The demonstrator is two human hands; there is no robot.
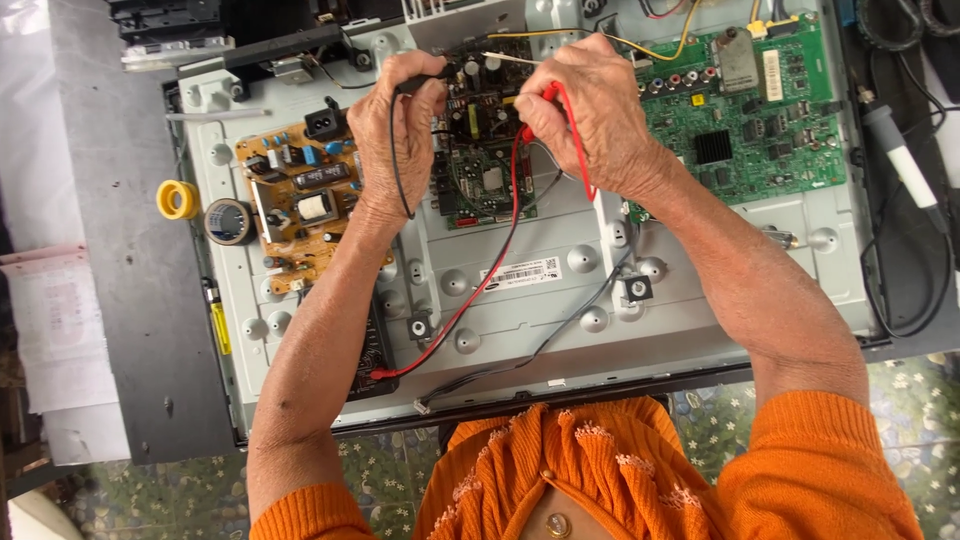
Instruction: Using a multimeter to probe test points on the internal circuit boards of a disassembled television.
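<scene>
Chassis [520, 300]: hands [500, 115] hiding probe tips

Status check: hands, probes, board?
Left hand grips black probe; right hand grips red probe. Both tips over centre circuit board. Leads trail across the metal chassis.

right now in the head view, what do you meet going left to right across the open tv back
yellow tape roll → grey tape roll → tan power board → left hand on black probe → right hand on red probe → green main board → grey pen-shaped tool
</scene>
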